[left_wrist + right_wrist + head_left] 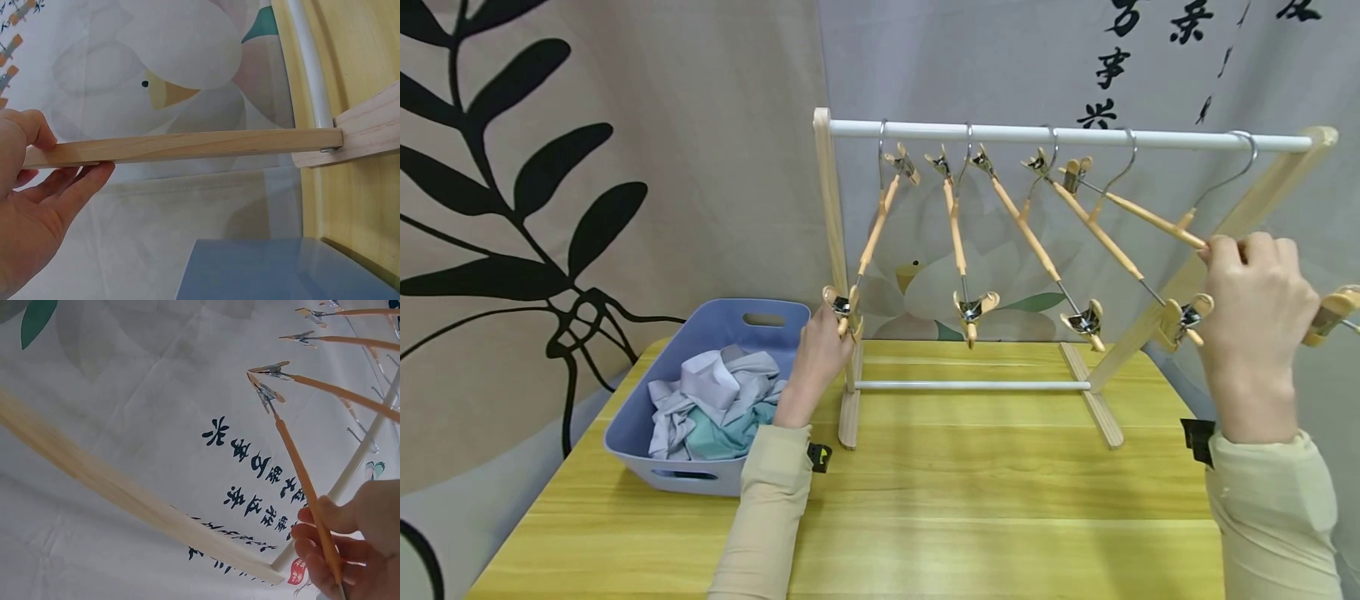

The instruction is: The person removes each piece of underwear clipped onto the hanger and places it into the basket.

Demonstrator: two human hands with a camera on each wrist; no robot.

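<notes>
A wooden clothes rack (pixel 830 192) with a white top rail (pixel 910 129) stands on the table. My left hand (pixel 823 358) grips its left upright post (pixel 187 147), thumb on one side and fingers on the other in the left wrist view. My right hand (pixel 1255 317) holds the wooden bar of the rightmost clip hanger (pixel 1153 220). In the right wrist view, thumb and fingers close around that hanger's bar (pixel 297 459). Its hook is on the rail. Several more clip hangers (pixel 1030 237) hang along the rail, turned at an angle with their clips bare.
A blue plastic basket (pixel 625 425) of crumpled grey and teal clothes (pixel 722 392) stands on the wooden table (pixel 970 508), left of the rack. A lower white bar (pixel 970 386) joins the rack's feet. Behind hangs a printed cloth (pixel 722 167).
</notes>
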